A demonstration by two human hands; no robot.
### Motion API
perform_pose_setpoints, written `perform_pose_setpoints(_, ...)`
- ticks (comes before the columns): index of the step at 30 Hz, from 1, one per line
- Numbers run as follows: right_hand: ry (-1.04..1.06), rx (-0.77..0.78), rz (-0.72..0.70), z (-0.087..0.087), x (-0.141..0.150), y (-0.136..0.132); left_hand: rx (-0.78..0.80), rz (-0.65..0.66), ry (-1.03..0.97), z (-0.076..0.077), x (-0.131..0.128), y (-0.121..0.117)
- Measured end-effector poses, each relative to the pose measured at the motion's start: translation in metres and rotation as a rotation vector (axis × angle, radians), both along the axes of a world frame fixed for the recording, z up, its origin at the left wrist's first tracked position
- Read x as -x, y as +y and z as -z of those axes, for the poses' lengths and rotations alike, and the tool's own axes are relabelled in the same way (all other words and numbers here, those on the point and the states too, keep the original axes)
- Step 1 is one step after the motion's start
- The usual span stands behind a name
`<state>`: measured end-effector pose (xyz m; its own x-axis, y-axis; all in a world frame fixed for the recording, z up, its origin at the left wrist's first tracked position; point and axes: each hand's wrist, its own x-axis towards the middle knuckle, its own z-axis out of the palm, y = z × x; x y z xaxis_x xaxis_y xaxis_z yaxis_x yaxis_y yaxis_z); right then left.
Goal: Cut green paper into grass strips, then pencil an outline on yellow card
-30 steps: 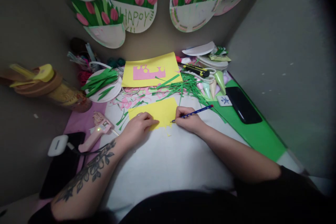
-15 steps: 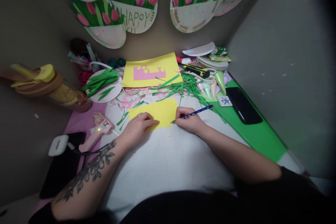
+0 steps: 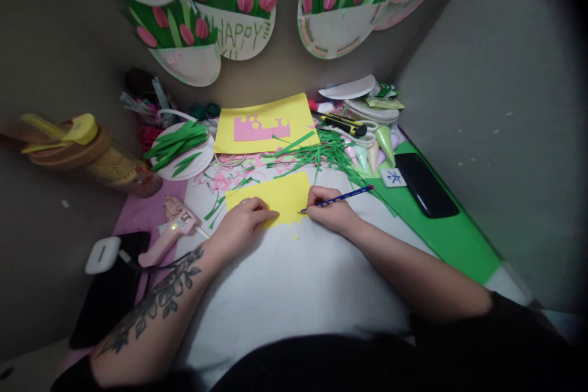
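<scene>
Your right hand (image 3: 333, 211) pinches the blue pencil (image 3: 342, 198), tip just past its fingers at the yellow paper's (image 3: 275, 191) ragged edge; your left hand (image 3: 243, 218) rests alongside, forefinger extended, others loosely curled.

Opens widest over the white paper (image 3: 298, 294) between the left forearm (image 3: 184, 294) and right forearm (image 3: 408, 263). Closes off at far left behind the pink glue gun (image 3: 172, 233), its black cable (image 3: 169, 262) and the tumbler (image 3: 110, 156). Narrows beyond the small yellow sheet (image 3: 271, 190), against piled green strips (image 3: 331, 147). Meets a pencil (image 3: 342, 197) jutting from the right hand (image 3: 333, 210), then pastel cones (image 3: 384, 142) and the phone (image 3: 427, 185). Runs free along the near part of the green sheet (image 3: 468, 257).
</scene>
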<state>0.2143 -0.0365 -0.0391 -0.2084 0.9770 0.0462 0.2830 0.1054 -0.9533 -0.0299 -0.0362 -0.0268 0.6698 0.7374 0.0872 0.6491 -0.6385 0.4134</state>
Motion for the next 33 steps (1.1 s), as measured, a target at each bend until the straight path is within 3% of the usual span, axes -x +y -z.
perform_pose_setpoints(33,-0.031,-0.004,0.031,0.0015,0.0005,0.0017,0.004,0.001,0.012,-0.0006,-0.0001,-0.0004)
